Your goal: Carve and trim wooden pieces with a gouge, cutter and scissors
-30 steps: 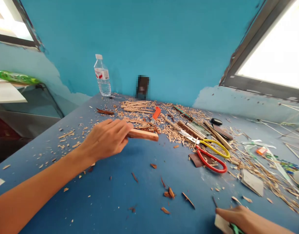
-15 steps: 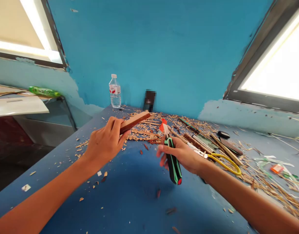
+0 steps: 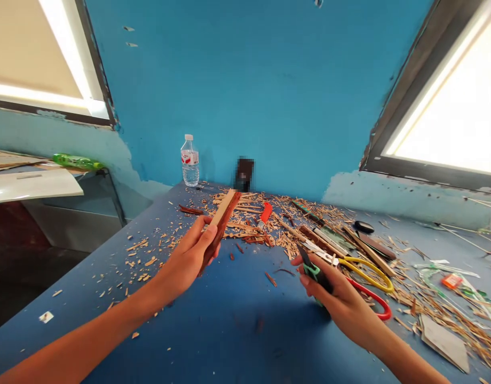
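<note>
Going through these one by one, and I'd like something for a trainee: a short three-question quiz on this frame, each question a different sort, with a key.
1. Multiple choice. What does the left hand hold?
A) a water bottle
B) a wooden stick
C) a paintbrush

2. True or false. The utility knife in the right hand is apart from the wooden stick.

3. Fill in the blank. The scissors have one yellow handle and one ____ handle.

Key: 1. B; 2. True; 3. red
</note>
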Demonstrator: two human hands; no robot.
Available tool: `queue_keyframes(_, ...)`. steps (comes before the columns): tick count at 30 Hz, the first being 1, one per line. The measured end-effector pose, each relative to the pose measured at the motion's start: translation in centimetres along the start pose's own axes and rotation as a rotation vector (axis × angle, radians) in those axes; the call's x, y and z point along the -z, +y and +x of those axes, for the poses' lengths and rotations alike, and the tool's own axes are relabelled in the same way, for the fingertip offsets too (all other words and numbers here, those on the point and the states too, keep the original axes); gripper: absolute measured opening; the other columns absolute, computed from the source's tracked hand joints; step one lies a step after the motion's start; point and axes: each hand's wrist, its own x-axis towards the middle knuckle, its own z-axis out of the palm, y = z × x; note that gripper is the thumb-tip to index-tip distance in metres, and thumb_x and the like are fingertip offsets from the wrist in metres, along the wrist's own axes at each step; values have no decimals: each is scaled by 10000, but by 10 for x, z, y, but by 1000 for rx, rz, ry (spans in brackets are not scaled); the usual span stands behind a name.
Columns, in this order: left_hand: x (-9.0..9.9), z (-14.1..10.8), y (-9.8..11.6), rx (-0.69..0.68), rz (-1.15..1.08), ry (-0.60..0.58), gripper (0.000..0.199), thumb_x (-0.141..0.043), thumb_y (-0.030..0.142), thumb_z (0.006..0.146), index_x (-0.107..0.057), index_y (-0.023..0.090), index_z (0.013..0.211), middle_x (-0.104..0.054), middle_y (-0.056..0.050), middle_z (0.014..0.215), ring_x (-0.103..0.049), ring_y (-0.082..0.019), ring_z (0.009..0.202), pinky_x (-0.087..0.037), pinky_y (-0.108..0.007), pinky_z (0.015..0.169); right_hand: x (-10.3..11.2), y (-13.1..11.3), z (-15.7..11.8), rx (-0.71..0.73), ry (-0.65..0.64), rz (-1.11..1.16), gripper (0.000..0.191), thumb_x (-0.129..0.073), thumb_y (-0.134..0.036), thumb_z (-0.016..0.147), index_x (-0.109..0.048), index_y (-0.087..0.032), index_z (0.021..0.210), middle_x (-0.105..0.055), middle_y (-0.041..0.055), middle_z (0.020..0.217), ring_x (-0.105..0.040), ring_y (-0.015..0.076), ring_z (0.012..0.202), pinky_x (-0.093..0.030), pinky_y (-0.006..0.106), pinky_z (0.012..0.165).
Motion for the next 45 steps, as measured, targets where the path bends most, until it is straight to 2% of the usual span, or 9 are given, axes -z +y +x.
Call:
queue_keyframes(4,-8,-4,-4,83,-230,-73,306,-481,555,1035,-461,250,1021,-636,12,793,-592,-151,677,-444,-250,574,-6,15,2,17,27,-64,438,-530,-623,1027,-656,-213,1113,-495,-27,712,-458,159,642,-394,282,570)
queue_keyframes(7,-11,-6,-6,136,-368,-114,275,-542,509,1013,-449,250,1019,-674,-12,895,-628,-149,703,-495,-263,618,-3,22,-3,65,26,-177,411,-500,-586,1055,-642,-228,1198,-522,-31,700,-497,160,609,-421,271,542)
queue_keyframes(11,-17,-10,-3,192,-513,-196,278,-590,472,941,-434,263,1036,-628,13,849,-597,-136,618,-538,-280,584,2,12,-13,293,28,-377,375,-431,-487,1101,-528,-300,1411,-750,51,1055,-733,226,919,-589,319,759)
queue_keyframes(14,-25,-15,4,261,-575,-281,312,-599,478,877,-434,266,1035,-577,28,774,-518,-127,544,-465,-234,430,-1,-8,-14,485,81,-565,385,-439,-447,1099,-454,-310,1459,-718,108,1278,-739,268,1076,-607,372,820)
queue_keyframes(21,-52,-39,30,209,-549,-471,668,-828,429,819,-394,350,1320,-448,102,735,-292,-37,490,-261,-122,410,-11,-49,-8,593,50,-677,272,-419,-434,1097,-513,-225,1243,-676,39,907,-661,218,686,-466,348,587)
queue_keyframes(29,-84,-24,38,87,-351,-279,552,-766,496,902,-478,314,1336,-364,123,599,-264,-55,403,-239,-154,347,2,-46,6,501,87,-828,318,-355,-447,1107,-561,-211,1164,-700,32,871,-643,193,633,-272,335,534)
queue_keyframes(34,-95,-11,36,177,-339,-234,483,-758,552,883,-529,277,1208,-376,119,562,-260,-58,427,-221,-131,358,4,-42,15,416,153,-958,361,-370,-449,1104,-569,-198,1272,-725,84,944,-675,227,683,-208,323,551)
queue_keyframes(40,-111,-3,28,217,-314,-126,392,-653,559,958,-496,318,1223,-344,119,629,-267,-57,431,-212,-111,366,-6,-43,35,297,202,-988,297,-424,-452,1108,-582,-219,1203,-736,90,944,-692,216,703,-187,296,563)
queue_keyframes(45,-123,-22,10,307,-268,-239,433,-668,588,936,-485,290,1192,-316,146,557,-236,-74,339,-212,-170,302,29,-24,58,151,349,-893,349,-358,-449,1127,-582,-182,1139,-736,129,900,-668,230,662,-204,293,583)
